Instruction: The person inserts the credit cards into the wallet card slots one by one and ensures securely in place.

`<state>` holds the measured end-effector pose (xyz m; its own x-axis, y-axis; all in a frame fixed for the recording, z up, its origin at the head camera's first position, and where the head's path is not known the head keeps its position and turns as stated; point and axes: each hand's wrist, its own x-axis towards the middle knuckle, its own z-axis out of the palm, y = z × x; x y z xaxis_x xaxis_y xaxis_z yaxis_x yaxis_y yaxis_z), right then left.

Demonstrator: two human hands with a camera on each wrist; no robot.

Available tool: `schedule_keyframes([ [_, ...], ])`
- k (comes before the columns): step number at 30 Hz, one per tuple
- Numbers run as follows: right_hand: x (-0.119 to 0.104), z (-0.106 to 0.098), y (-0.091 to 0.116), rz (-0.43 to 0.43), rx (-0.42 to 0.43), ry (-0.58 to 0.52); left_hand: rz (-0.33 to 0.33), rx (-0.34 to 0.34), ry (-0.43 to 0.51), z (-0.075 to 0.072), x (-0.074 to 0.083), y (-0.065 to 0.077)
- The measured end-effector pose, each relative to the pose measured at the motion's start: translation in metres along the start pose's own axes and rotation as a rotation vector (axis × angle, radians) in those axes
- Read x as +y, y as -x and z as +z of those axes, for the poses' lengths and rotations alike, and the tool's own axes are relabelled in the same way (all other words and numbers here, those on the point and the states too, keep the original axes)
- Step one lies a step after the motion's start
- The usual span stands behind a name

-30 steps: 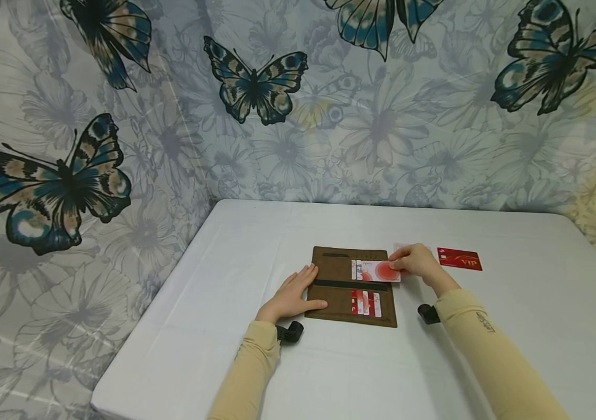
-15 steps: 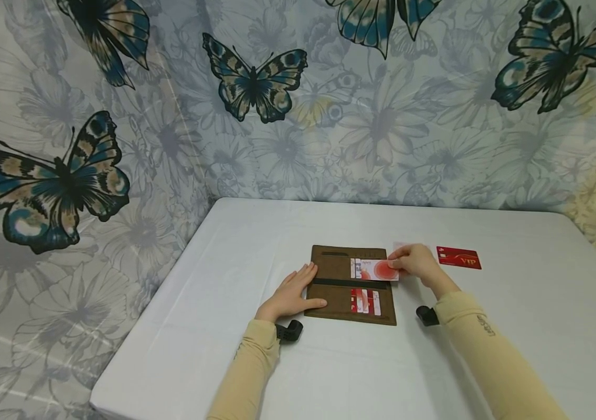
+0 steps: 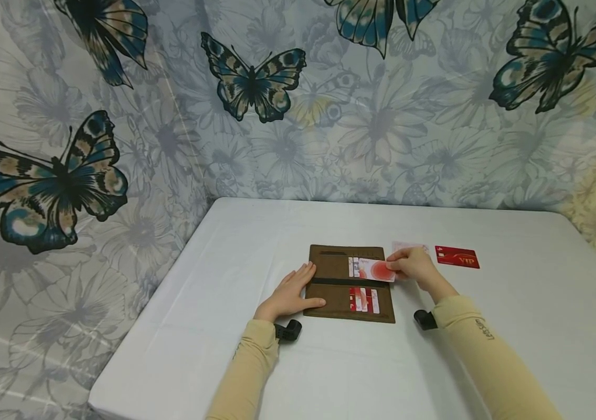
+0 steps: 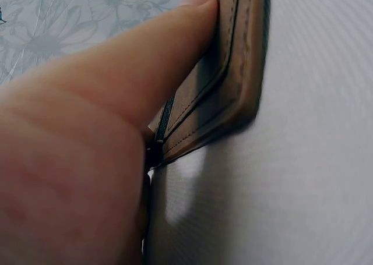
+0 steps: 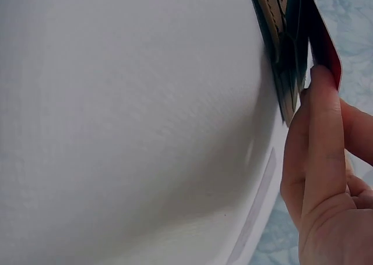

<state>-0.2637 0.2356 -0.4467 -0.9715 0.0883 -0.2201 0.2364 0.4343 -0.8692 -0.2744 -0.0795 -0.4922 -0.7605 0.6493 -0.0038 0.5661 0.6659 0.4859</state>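
Observation:
A brown wallet (image 3: 324, 303) lies unfolded on the white table. My left hand (image 3: 287, 296) rests on its left edge with fingers extended; in the left wrist view the thumb (image 4: 157, 55) presses on the wallet's stitched leather (image 4: 242, 61). My right hand (image 3: 417, 270) pinches the right end of a pink-and-white card (image 3: 370, 269) with a red circle. This card lies over the wallet's upper half beside other card edges and juts past the right side. In the right wrist view the card (image 5: 327, 46) stands edge-on, slightly apart from the wallet (image 5: 285, 61) at the fingertips.
Several red and white cards (image 3: 364, 300) show in the wallet's lower half. A red VIP card (image 3: 457, 256) lies to the right of my right hand. Behind that hand lies a pale card (image 3: 404, 245), partly hidden. The table (image 3: 350, 367) reaches back to a butterfly-patterned backdrop (image 3: 287, 157).
My right hand has come slightly nearer, tilting the pinched card a little, and more of the pale card shows behind it. The left hand stays on the wallet.

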Motion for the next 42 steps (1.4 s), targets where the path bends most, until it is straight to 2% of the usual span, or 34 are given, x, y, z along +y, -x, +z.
schedule_keyframes([
  [14, 0.001, 0.005, 0.003, -0.01, 0.047, -0.111, 0.004, 0.008, 0.005, -0.001, 0.0, 0.001],
  [17, 0.001, 0.006, 0.003, -0.015, 0.031, -0.127, -0.003, 0.004, 0.008, -0.002, 0.001, 0.001],
  [24, -0.004, 0.003, -0.002, -0.02, -0.017, -0.038, 0.008, 0.001, 0.011, -0.001, 0.0, 0.0],
  [33, -0.015, 0.005, -0.008, -0.036, -0.021, 0.048, 0.001, 0.001, 0.005, -0.002, -0.003, -0.001],
  [42, -0.022, 0.009, -0.012, -0.011, -0.01, 0.065, 0.001, -0.006, -0.007, 0.0, -0.002, -0.002],
])
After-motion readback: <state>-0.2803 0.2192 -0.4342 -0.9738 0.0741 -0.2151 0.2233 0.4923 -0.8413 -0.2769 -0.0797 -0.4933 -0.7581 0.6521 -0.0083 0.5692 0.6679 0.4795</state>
